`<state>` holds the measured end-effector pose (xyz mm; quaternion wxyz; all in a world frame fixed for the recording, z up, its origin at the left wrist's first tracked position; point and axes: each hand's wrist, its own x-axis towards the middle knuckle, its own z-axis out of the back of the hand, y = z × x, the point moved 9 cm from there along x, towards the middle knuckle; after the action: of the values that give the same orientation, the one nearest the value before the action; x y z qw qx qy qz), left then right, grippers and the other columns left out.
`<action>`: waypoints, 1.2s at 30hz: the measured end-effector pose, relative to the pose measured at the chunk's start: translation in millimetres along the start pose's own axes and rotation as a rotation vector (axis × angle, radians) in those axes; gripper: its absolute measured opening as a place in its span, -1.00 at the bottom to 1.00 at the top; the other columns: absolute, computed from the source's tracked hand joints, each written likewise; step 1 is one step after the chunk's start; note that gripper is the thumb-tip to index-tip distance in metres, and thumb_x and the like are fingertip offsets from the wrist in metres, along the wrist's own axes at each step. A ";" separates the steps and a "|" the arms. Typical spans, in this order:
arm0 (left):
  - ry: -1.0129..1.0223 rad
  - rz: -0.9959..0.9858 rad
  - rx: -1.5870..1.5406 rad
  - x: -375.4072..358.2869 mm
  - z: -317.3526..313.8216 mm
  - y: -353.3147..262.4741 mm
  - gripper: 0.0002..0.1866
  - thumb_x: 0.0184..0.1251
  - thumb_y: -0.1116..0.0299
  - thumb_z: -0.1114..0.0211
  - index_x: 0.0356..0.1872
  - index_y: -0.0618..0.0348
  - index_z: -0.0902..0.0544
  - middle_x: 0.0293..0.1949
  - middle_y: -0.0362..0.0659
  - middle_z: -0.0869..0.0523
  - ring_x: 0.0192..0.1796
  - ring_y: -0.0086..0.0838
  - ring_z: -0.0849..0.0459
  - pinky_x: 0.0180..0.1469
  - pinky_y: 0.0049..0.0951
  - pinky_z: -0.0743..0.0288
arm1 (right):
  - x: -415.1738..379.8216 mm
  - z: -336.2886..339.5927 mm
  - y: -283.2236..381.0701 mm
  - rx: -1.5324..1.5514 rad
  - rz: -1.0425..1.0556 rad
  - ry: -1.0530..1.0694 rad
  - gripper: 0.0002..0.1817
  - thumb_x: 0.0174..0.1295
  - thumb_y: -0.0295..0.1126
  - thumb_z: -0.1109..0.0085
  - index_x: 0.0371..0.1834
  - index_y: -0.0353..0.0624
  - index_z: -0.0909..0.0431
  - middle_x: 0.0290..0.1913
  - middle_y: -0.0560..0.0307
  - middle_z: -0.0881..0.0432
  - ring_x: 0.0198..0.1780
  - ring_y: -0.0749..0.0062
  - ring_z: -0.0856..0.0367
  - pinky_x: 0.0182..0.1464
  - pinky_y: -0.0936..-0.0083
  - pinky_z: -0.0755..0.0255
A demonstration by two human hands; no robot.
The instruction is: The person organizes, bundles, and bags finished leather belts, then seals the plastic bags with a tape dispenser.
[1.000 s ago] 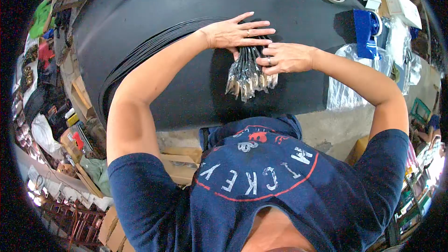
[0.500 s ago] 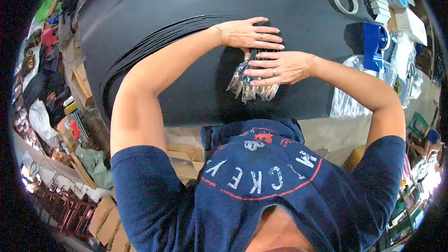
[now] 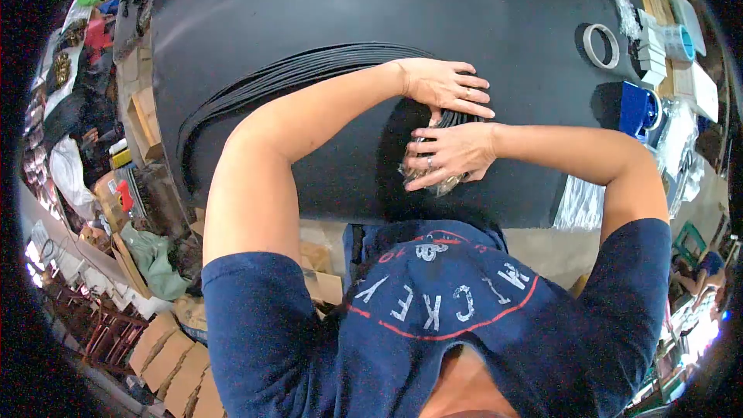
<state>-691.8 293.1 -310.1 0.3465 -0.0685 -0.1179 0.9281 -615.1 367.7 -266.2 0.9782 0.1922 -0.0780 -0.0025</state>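
A bundle of thin black cables (image 3: 309, 59) curves over the black tabletop from the left. My left hand (image 3: 450, 87) lies across the bundle near its bend, thumb underneath and fingers wrapped over it. Just nearer to my body, my right hand (image 3: 457, 153) curls over the bundle's end, where clear plastic (image 3: 445, 186) covers brass-coloured tips. Its palm hides most of these ends. The two hands are close together, with a short stretch of cable showing between them.
On the right of the black table (image 3: 325, 193) lie a tape roll (image 3: 600, 46), a blue tape dispenser (image 3: 635, 111), white boxes (image 3: 652, 54) and clear plastic bags (image 3: 579, 203). Cardboard (image 3: 174, 356) lies at the lower left. Part of a person (image 3: 708, 275) shows far right.
The view has shifted, so the table and hands appear lower and further right. My right hand's fingers have curled more around the plastic-covered ends, which now show less.
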 end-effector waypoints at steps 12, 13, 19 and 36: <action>-0.050 -0.028 0.030 0.5 2.1 -2.5 0.02 -0.13 -0.13 -0.40 0.48 -0.26 -0.19 0.45 -0.17 -0.30 0.50 -0.20 -0.23 0.42 -0.01 -0.19 | -5.1 -5.2 -7.5 -0.031 -0.304 -0.001 0.11 -0.19 0.05 -0.48 0.48 -0.02 -0.11 0.38 0.02 -0.27 0.39 -0.09 -0.22 0.38 -0.10 -0.18; -0.040 0.000 0.039 0.2 3.1 -0.5 0.03 -0.15 -0.12 -0.42 0.48 -0.26 -0.19 0.45 -0.20 -0.29 0.50 -0.22 -0.23 0.42 -0.01 -0.19 | -4.8 -4.5 -6.3 -0.051 -0.313 0.003 0.09 -0.17 0.04 -0.47 0.48 -0.01 -0.12 0.36 0.03 -0.28 0.38 -0.09 -0.24 0.37 -0.09 -0.19; -0.224 0.247 0.057 -29.6 2.9 11.1 -0.03 -0.07 -0.04 -0.44 0.46 -0.28 -0.22 0.35 -0.23 -0.42 0.41 -0.26 -0.35 0.33 -0.05 -0.30 | -1.0 -6.8 -14.3 -0.178 -0.549 0.019 -0.06 -0.01 0.03 -0.35 0.49 0.17 -0.14 0.35 0.04 -0.31 0.35 -0.09 -0.29 0.30 -0.12 -0.21; -0.651 0.924 0.213 -213.6 2.7 -30.3 -0.39 0.34 0.16 -0.23 0.40 0.01 -0.35 -0.02 -0.04 -0.54 0.05 -0.19 -0.50 0.12 -0.14 -0.35 | 69.0 14.9 -72.4 -0.537 -1.740 -0.652 -0.19 0.05 0.05 -0.34 0.39 0.04 -0.33 0.27 -0.01 -0.35 0.23 -0.09 -0.31 0.16 0.00 -0.28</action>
<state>-513.1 173.9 -289.7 -0.1440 0.2114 -0.0822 0.9632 -547.4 292.6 -269.4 0.5758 -0.0572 -0.1727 -0.7971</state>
